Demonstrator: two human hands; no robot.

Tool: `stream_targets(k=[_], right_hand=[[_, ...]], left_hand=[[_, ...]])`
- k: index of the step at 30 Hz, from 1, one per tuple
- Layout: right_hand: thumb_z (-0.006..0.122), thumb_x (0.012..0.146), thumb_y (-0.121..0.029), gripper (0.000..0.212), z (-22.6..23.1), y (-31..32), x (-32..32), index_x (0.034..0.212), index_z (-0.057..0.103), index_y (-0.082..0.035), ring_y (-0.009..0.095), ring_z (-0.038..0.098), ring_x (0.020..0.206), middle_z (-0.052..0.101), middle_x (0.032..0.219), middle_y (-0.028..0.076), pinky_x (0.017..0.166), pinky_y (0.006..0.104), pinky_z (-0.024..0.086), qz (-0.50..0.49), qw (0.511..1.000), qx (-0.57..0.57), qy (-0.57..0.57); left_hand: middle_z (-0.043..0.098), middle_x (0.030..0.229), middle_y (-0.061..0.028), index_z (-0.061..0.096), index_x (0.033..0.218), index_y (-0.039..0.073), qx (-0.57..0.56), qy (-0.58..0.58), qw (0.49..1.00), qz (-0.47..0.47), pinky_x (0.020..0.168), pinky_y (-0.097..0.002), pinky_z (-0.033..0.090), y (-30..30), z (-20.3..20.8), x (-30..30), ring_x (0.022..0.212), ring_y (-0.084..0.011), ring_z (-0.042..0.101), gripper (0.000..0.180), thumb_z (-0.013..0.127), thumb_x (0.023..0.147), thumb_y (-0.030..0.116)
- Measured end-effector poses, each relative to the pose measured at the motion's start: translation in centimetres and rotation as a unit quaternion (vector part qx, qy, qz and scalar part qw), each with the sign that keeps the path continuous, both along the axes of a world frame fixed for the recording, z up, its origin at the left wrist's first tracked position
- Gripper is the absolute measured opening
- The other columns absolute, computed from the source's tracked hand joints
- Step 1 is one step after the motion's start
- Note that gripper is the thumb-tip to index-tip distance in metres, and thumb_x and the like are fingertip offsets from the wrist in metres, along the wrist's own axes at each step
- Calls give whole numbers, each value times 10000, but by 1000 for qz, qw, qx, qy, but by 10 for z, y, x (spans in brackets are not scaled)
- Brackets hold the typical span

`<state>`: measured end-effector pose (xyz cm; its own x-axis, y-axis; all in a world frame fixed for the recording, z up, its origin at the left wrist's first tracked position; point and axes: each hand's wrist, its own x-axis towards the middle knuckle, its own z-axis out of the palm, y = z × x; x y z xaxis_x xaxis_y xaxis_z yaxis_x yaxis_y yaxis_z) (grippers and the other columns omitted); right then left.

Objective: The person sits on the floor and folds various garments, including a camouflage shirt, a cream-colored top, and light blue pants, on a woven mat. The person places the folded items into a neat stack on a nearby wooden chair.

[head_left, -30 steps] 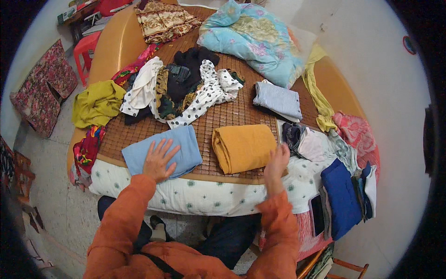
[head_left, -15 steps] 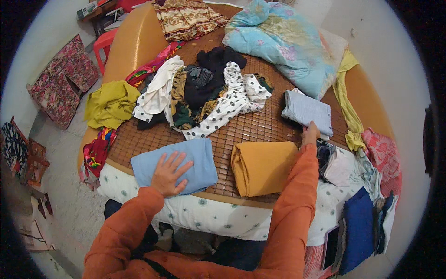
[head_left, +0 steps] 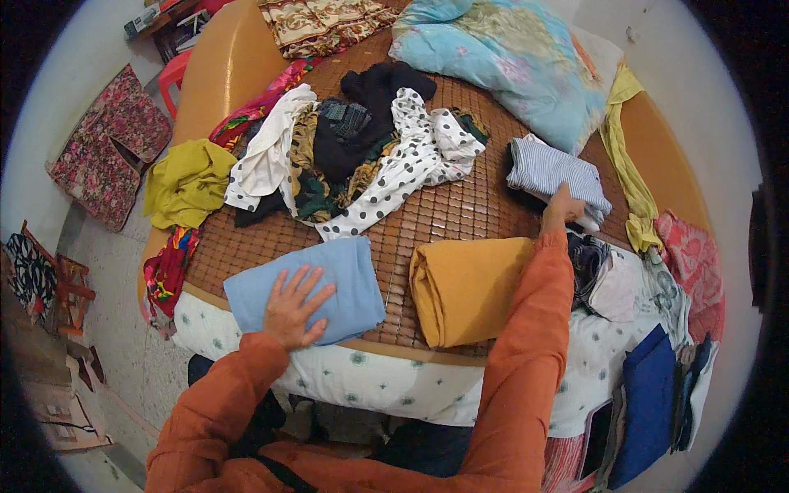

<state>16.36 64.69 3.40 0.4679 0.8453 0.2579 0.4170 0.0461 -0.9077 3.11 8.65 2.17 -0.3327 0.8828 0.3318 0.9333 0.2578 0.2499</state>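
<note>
My left hand (head_left: 297, 306) lies flat with fingers spread on a folded light blue cloth (head_left: 352, 283) near the bed's front edge. My right arm reaches past a folded mustard-yellow cloth (head_left: 464, 287). At its end, my right hand (head_left: 563, 209) pinches the near edge of a folded blue-and-white striped garment (head_left: 555, 171). That garment rests on other folded pieces, one of them dark. The fingertips of the right hand are partly hidden by the cloth.
A loose heap holds a white polka-dot garment (head_left: 378, 193) and black clothes (head_left: 386, 90). An olive-yellow cloth (head_left: 189, 185) sits at left, a light blue floral quilt (head_left: 501, 66) behind. At right are a coral towel (head_left: 690, 255), folded navy cloth (head_left: 641, 407) and a phone (head_left: 593, 444).
My right hand has moved slightly away from me and to the right, and the striped garment has shifted and creased under it. My left hand stays on the light blue cloth.
</note>
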Motion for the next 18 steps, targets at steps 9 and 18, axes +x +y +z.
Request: stream_targets(k=[9,18], right_hand=[[622,707,-133,434,30,-8,6,1038,523,130,314,585,917,560,1087,245,804,384,448,130,966,101,200],[568,812,-69,336,179,-246,20,1094,487,95,244,579,922,564,1074,170,778,358,487,385,824,174,378]], left_hand=[[389,1357,-111,494,1252,199,-8,13,1000,3,1023,-544,217,-6,3,2,1257,-322,347,549,571,717,298],[375,1365,-108,421,1308,216,56,21,998,-21,1023,-534,228,-10,-5,2,1249,-324,348,554,556,780,313]])
